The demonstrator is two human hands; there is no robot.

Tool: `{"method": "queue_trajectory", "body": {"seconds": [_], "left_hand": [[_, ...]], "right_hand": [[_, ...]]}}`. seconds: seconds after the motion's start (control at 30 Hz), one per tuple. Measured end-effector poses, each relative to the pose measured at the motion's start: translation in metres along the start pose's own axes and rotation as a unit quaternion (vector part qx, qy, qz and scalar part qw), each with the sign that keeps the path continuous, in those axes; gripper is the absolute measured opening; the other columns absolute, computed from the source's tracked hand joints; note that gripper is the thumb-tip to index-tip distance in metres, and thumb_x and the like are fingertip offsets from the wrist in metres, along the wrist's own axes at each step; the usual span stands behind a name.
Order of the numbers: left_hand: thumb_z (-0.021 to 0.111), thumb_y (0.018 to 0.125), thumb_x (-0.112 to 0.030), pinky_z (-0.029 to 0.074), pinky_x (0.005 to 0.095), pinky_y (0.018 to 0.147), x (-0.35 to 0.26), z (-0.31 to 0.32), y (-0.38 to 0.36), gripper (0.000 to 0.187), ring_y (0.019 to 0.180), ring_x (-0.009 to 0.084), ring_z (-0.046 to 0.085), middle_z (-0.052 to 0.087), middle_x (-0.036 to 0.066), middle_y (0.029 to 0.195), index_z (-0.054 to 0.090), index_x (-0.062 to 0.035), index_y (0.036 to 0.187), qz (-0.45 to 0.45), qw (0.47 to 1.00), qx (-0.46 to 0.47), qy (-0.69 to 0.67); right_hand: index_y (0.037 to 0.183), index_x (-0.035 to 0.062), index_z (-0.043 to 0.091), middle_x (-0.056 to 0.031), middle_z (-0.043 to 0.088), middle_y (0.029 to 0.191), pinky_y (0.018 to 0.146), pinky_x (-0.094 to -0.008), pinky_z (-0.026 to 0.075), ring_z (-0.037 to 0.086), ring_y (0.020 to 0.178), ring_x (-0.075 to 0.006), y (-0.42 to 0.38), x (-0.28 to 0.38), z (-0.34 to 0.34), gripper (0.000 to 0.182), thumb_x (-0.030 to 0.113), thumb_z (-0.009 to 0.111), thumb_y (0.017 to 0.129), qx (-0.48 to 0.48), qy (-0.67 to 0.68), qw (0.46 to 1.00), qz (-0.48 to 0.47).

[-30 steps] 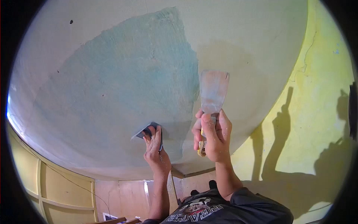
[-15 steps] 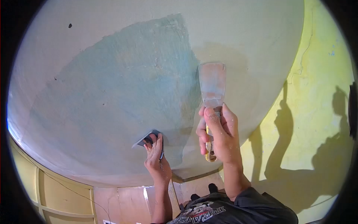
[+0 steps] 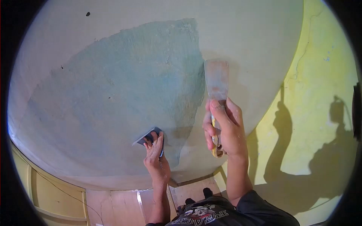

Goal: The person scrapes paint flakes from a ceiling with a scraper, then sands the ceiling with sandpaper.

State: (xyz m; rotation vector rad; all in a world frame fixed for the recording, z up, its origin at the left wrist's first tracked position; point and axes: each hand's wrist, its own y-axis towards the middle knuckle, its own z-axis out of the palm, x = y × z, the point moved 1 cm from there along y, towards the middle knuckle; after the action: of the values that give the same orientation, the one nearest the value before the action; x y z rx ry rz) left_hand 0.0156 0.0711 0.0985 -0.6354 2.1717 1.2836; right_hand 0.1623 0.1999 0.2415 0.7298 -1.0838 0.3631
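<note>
My right hand [image 3: 228, 126] is wrapped round the yellow handle of a putty knife [image 3: 217, 77], its wide, smeared blade pointing up in front of the wall. Lower and to the left, my left hand [image 3: 154, 154] grips a flat dark scraper [image 3: 150, 136] with a pale straight edge, fingers bent over its back. That scraper overlaps the lower part of a grey-green patch [image 3: 143, 67] on the pale wall [image 3: 249, 37]. The patch has streaks and a ragged outline, and the putty knife is at its right edge. Whitish specks dot my left wrist.
A yellow wall [image 3: 313, 124] with a crack and cast shadows rises on the right. Yellow framed panels [image 3: 56, 192] and a thin cable are at lower left. Pinkish boards [image 3: 117, 207] lie below. A small dark hole [image 3: 88, 14] marks the upper wall.
The view has shifted slightly, so the patch sits a little further right. Both hands keep their tools; the putty knife and right hand appear slightly higher and further right.
</note>
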Motion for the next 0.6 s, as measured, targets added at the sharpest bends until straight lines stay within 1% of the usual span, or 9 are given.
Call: {"method": "queue_trajectory", "body": {"seconds": [0.03,0.07,0.17,0.2,0.3,0.33,0.43,0.57,0.6], "left_hand": [[0.053,0.089,0.018,0.024,0.0509,0.123,0.001,0.0,-0.002,0.056,0.15,0.0344,0.033,0.054,0.019,0.149,0.062,-0.0045,0.139,-0.005,1.0,0.009,0.003],[0.053,0.09,0.018,0.024,0.0508,0.123,0.003,0.001,-0.004,0.055,0.15,0.0344,0.033,0.053,0.019,0.149,0.062,-0.0047,0.139,-0.002,1.0,0.009,-0.001],[0.053,0.092,0.015,0.024,0.0507,0.123,0.006,0.001,-0.003,0.053,0.15,0.0345,0.033,0.053,0.018,0.15,0.062,-0.0054,0.139,0.007,1.0,-0.001,-0.007],[0.053,0.092,0.014,0.025,0.0507,0.123,0.005,0.0,-0.004,0.052,0.15,0.0345,0.033,0.053,0.018,0.15,0.062,-0.0057,0.139,0.004,1.0,0.001,-0.004],[0.053,0.094,0.013,0.025,0.0508,0.123,0.011,0.001,-0.007,0.051,0.15,0.0347,0.033,0.053,0.018,0.15,0.062,-0.0066,0.14,0.012,1.0,-0.009,-0.001],[0.052,0.094,0.013,0.025,0.0509,0.123,0.012,0.006,-0.004,0.051,0.15,0.0348,0.033,0.053,0.018,0.15,0.062,-0.0068,0.14,0.013,1.0,-0.006,-0.001],[0.052,0.094,0.013,0.024,0.0502,0.123,0.009,0.004,-0.004,0.052,0.151,0.0348,0.032,0.053,0.017,0.15,0.062,-0.0074,0.141,0.013,1.0,-0.008,0.007],[0.051,0.095,0.012,0.024,0.0495,0.123,0.008,0.006,-0.004,0.052,0.151,0.0349,0.031,0.051,0.016,0.152,0.061,-0.0085,0.141,0.012,1.0,-0.009,-0.009],[0.052,0.095,0.012,0.024,0.0494,0.124,0.007,0.005,-0.005,0.052,0.151,0.0348,0.031,0.051,0.016,0.152,0.061,-0.0089,0.142,0.011,1.0,-0.008,-0.009]], "right_hand": [[0.1,0.0048,0.052,-0.0052,0.048,0.057,0.036,-0.0282,0.038,0.047,0.037,-0.0155,0.004,0.001,0.0,0.028,0.032,0.054,0.106,0.008,-0.005,1.0,-0.009],[0.1,0.0054,0.052,-0.0048,0.049,0.057,0.036,-0.0284,0.037,0.047,0.037,-0.0152,0.006,-0.001,0.004,0.028,0.033,0.053,0.106,-0.008,0.002,1.0,0.003],[0.099,0.0064,0.052,-0.0044,0.049,0.057,0.036,-0.0287,0.037,0.046,0.036,-0.0151,-0.006,-0.007,0.001,0.028,0.034,0.054,0.106,0.011,0.024,0.999,0.031],[0.1,0.003,0.052,-0.0056,0.05,0.06,0.04,-0.0293,0.04,0.047,0.04,-0.014,-0.006,-0.004,-0.001,0.028,0.03,0.055,0.106,0.018,0.011,0.999,0.032],[0.1,0.0035,0.052,-0.0056,0.051,0.06,0.04,-0.0297,0.04,0.049,0.038,-0.015,-0.008,-0.002,-0.002,0.03,0.033,0.055,0.105,0.031,0.025,0.999,0.037],[0.099,0.004,0.052,-0.0057,0.051,0.06,0.04,-0.0299,0.039,0.049,0.037,-0.0158,-0.002,-0.006,-0.003,0.031,0.034,0.056,0.105,0.015,0.02,0.999,0.042],[0.098,0.0073,0.054,-0.0038,0.048,0.057,0.037,-0.0298,0.037,0.046,0.037,-0.0158,-0.006,-0.01,-0.001,0.029,0.035,0.056,0.104,0.015,0.013,1.0,0.016],[0.097,0.0078,0.054,-0.0034,0.049,0.059,0.037,-0.0297,0.037,0.047,0.037,-0.0154,-0.004,-0.012,-0.001,0.028,0.035,0.057,0.103,0.016,0.029,0.999,0.018],[0.099,0.004,0.052,-0.0052,0.051,0.061,0.04,-0.031,0.04,0.049,0.038,-0.016,-0.006,-0.012,-0.004,0.028,0.031,0.054,0.104,0.025,0.031,0.999,0.014]]}}
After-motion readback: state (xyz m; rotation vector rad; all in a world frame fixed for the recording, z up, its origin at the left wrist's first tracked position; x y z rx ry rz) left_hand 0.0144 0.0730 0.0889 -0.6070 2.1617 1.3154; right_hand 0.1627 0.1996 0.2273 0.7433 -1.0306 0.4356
